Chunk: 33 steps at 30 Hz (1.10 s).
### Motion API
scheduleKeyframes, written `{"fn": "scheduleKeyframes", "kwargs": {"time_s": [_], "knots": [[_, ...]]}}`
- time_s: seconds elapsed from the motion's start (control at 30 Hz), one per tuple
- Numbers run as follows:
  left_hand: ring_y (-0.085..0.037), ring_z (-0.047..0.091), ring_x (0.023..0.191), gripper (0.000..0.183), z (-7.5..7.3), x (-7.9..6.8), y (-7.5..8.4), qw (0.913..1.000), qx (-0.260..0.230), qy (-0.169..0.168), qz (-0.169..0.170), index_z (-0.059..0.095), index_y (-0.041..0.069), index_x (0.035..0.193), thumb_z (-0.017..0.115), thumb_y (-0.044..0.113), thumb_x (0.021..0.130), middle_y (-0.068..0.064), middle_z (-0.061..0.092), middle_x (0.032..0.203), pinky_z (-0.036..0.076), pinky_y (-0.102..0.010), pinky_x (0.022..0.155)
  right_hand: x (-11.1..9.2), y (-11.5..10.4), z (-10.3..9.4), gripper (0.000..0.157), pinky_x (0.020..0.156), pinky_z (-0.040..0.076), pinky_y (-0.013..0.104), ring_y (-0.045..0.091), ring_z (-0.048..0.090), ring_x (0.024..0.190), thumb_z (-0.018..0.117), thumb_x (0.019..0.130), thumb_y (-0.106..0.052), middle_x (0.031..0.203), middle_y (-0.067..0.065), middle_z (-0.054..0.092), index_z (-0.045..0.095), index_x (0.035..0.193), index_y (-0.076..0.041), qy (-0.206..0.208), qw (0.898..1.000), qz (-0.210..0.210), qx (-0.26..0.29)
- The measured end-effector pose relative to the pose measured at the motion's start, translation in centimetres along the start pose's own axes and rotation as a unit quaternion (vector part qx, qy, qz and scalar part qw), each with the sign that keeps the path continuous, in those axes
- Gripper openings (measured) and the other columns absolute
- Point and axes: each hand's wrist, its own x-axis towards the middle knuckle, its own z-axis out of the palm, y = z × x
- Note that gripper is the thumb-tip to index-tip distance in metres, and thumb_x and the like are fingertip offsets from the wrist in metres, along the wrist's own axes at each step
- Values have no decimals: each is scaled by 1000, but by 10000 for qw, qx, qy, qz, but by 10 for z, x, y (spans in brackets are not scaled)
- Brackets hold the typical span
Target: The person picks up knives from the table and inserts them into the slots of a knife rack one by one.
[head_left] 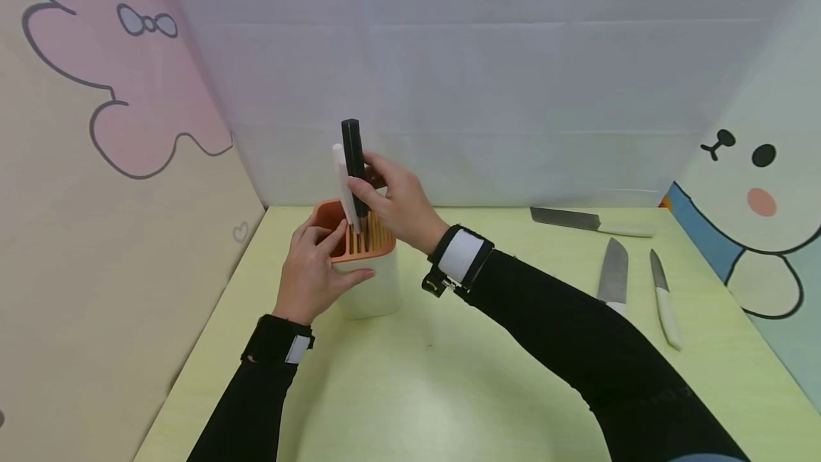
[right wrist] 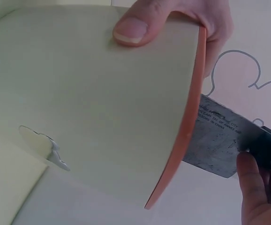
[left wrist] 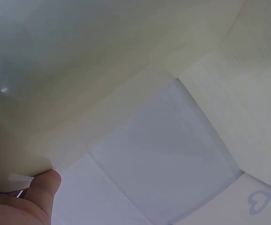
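A cream knife block (head_left: 372, 291) with an orange slotted top stands on the table at centre left. My left hand (head_left: 312, 269) grips its upper left side, thumb across the front wall and fingers at the orange rim. In my right hand (head_left: 405, 199) is a black-handled cleaver (head_left: 353, 152), pinched at the handle and held upright over the slots. The right wrist view shows its broad grey blade (right wrist: 215, 140) partly above the orange rim, the lower part hidden behind the block. Right beside it, a white handle (head_left: 339, 170) rises from the block.
Three white-handled knives lie at the table's right: a dark-bladed knife (head_left: 564, 218) by the back wall, a broad-bladed knife (head_left: 613, 269) partly hidden by my right sleeve, and a small knife (head_left: 664, 301). Walls with cartoon drawings stand at both sides.
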Motion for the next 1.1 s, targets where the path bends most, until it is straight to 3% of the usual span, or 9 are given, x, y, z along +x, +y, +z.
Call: {"fn": "scheduleKeyframes", "kwargs": {"time_s": [0.7,1.1], "knots": [[-38,40,119,95,2,0,2,10000,-22,13,1,51,7,133,85,54,58,-17,57,106,45,-51,93,-19,20,12,40,76,52,27,9,57,87,55,96,-27,99,3,62,49,131,-9,-112,9998,-13,-148],[-38,38,121,94,1,-1,2,10000,-16,-17,-72,51,8,133,84,54,58,-17,57,105,45,-51,92,-29,27,17,42,78,53,26,9,58,88,57,95,-29,98,0,61,48,132,-12,-205,9996,192,-58]]}}
